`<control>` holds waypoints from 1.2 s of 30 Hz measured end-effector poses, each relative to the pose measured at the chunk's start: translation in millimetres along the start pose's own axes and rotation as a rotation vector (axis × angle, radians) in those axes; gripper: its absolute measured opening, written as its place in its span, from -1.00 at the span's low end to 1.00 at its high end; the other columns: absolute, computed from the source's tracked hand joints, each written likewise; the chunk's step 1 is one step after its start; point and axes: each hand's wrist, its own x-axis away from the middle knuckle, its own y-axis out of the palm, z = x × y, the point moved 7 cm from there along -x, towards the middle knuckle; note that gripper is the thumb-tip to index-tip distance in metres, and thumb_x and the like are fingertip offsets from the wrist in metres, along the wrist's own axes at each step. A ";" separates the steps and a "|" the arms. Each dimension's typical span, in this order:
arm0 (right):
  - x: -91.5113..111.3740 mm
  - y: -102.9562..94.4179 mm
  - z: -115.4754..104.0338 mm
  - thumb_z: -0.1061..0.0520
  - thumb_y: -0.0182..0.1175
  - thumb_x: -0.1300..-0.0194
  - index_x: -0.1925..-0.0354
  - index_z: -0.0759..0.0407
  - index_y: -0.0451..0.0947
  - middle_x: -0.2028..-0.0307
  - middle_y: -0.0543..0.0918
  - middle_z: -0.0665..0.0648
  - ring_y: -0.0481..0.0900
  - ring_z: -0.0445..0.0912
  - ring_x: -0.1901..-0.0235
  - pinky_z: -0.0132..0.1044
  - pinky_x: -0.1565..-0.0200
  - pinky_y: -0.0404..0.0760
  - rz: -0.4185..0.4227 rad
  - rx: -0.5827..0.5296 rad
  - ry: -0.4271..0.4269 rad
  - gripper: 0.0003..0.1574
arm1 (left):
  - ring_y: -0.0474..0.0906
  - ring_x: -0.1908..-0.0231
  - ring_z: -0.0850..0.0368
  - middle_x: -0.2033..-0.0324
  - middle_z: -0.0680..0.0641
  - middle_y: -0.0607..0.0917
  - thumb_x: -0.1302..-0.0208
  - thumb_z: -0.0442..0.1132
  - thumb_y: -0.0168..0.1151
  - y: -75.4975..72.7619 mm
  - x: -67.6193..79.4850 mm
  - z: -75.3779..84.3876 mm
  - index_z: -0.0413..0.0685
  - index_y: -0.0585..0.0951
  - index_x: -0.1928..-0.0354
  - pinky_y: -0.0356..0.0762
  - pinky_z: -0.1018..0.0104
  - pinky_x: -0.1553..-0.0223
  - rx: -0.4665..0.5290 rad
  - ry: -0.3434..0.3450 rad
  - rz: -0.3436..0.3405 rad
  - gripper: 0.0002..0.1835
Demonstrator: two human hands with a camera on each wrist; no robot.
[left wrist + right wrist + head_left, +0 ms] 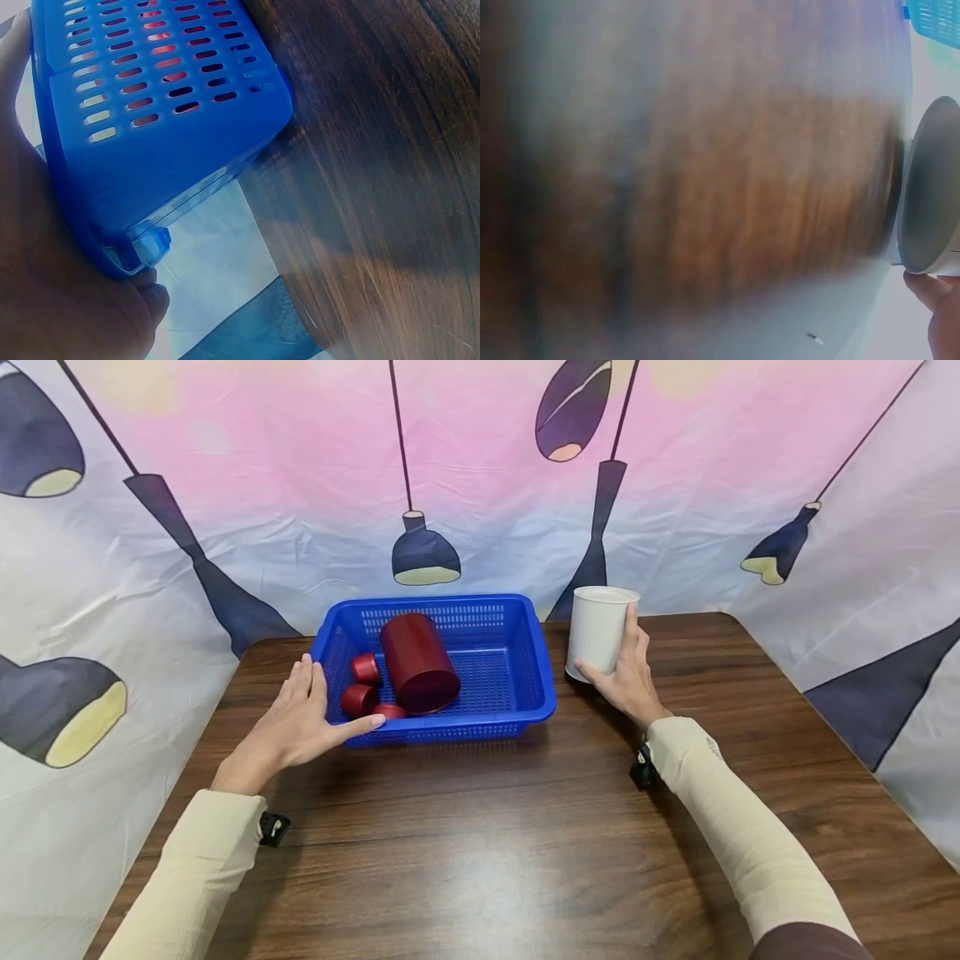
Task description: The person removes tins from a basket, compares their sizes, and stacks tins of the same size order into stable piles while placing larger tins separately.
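Observation:
A blue plastic basket point(534, 685) stands at the back of the table. Inside it, a large dark red cylindrical canister point(418, 660) lies on its side, beside several small red cup-like pieces point(366, 668) at the left end. My left hand point(300, 718) rests on the basket's left front corner, fingers straight along the left rim and thumb over the front rim. Right of the basket, my right hand point(633, 681) grips a white canister point(598, 631) from its right side. The canister's round base point(934, 187) faces the right wrist camera, raised off the table.
The brown wood-grain table point(480, 827) runs toward me, with a glossy light patch on it. A fabric backdrop point(300, 552) with printed lamps hangs right behind the table and along both sides.

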 end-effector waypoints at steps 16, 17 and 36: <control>-1.4 1.3 -4.0 -0.08 0.62 0.02 -0.62 -0.12 -0.51 -0.40 0.11 0.49 0.23 0.27 -0.31 0.45 -0.01 0.45 0.013 -0.007 -0.014 0.73 | -0.64 -0.48 -0.39 -0.51 -0.41 -0.51 -0.15 0.64 0.00 -0.5 1.1 -1.0 -0.45 -0.36 -0.51 -0.33 -0.40 -0.43 -0.001 -0.002 -0.008 0.44; -1.5 1.3 -3.6 -0.08 0.62 0.02 -0.62 -0.14 -0.51 -0.40 0.12 0.49 0.24 0.27 -0.31 0.44 -0.01 0.46 0.017 -0.006 -0.012 0.73 | -0.64 -0.48 -0.39 -0.51 -0.41 -0.50 -0.15 0.64 0.00 -0.3 1.2 -0.7 -0.44 -0.37 -0.51 -0.33 -0.40 -0.43 0.000 -0.003 -0.008 0.44; -2.4 -2.1 -0.1 0.07 0.65 0.03 -0.61 -0.08 -0.29 -0.30 0.34 0.41 0.57 0.31 -0.04 0.28 0.00 0.54 0.099 -0.052 0.035 0.60 | -0.62 -0.48 -0.41 -0.50 -0.42 -0.49 -0.15 0.63 0.01 -1.0 0.6 1.4 -0.45 -0.37 -0.51 -0.34 -0.39 -0.43 0.001 0.003 -0.002 0.45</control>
